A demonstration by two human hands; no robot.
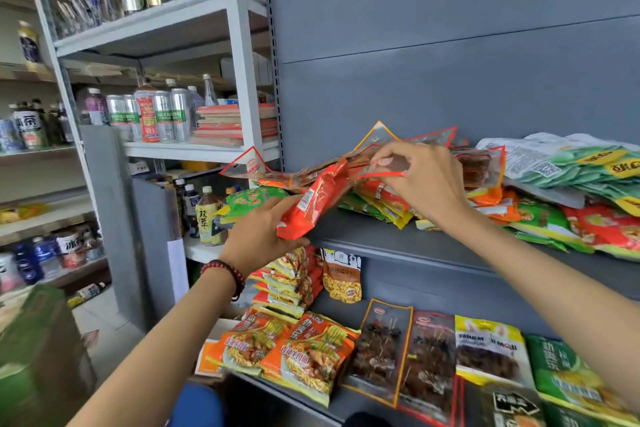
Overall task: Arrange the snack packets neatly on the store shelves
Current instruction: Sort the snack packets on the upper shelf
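Fingers [273, 206] of left hand [259, 236] curl round glossy red-orange foil snack packet [313, 199] at front-left edge of grey metal shelf [398, 236], right hand [426, 180] pinches clear red-trimmed plastic packet [388, 166] on heap [381, 204]; best pull 1 packet free, lay flat, edges squared.

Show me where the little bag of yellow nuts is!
Head view, centre: the bag of yellow nuts stands under the upper grey shelf, right of stacked orange packets.
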